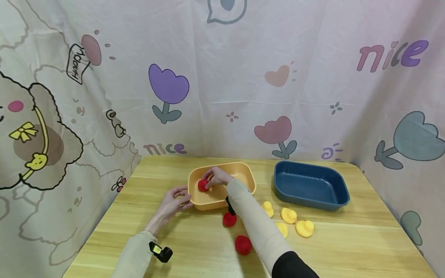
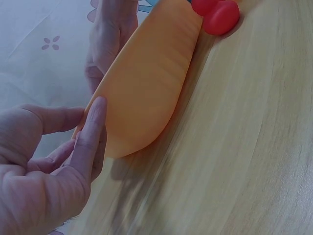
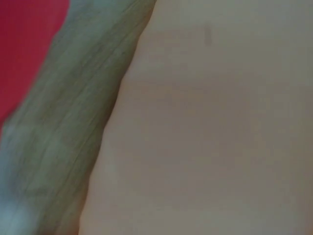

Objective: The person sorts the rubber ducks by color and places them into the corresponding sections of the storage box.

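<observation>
Wood-grained table (image 1: 187, 247) is spreading under everything. Nearest, two loose red balls (image 1: 243, 245) are lying on it, and yellow ducks (image 1: 304, 228) are sitting just beside the right sleeve (image 1: 255, 220). Left hand (image 1: 172, 202) is holding the left end of the orange tray (image 1: 213, 197), thumb and fingers closing on its rim. This tray's long axis is running left to right, the right end pointing slightly farther away. Inside, near the left end, one red ball (image 1: 202, 186) is sitting at the fingertips of the right hand (image 1: 218, 176), which seems to be pinching it, though the right wrist view is blurred. Beyond, a blue tray (image 1: 309, 187) is standing at right, and printed cloth (image 1: 222, 88) is hanging behind.
</observation>
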The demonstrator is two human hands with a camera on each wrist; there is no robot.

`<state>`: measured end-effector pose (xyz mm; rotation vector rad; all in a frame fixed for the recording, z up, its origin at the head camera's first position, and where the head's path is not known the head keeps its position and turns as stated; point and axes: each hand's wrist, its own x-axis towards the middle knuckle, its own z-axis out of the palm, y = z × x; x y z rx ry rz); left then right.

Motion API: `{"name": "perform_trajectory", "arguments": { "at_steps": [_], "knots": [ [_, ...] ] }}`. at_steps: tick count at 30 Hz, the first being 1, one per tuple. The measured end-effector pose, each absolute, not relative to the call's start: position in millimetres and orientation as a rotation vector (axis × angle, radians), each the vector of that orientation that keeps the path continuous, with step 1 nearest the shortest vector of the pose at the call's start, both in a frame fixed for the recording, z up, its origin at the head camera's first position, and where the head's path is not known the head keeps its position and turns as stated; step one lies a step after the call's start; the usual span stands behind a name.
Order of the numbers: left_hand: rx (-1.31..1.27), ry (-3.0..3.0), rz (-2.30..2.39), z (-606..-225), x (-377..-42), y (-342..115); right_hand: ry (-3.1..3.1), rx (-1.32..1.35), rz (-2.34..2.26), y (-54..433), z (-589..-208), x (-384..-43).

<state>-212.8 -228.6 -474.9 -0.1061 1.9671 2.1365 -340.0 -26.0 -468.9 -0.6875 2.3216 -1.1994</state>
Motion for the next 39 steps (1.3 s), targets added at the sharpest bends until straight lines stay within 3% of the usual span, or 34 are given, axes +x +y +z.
{"name": "perform_trajectory", "arguments": {
  "at_steps": [11, 22, 31, 39],
  "knots": [
    [-0.111, 1.96, 2.152, -477.8, -213.3, -229.7, 2.307, -0.71, -1.23, -18.3, -462.4, -338.5],
    [-0.111, 1.963, 2.136, -478.4, -214.6, -229.6, 2.291, -0.935, -1.193, 5.4, -433.2, -325.2],
    [-0.076, 1.954, 2.129, -476.3, -214.5, -232.8, 2.335, -1.147, -1.22, 45.2, -412.3, -292.7],
    [-0.083, 1.935, 2.136, -477.6, -213.7, -233.0, 2.386, -1.118, -1.27, 104.1, -418.3, -249.5]
  ]
}}
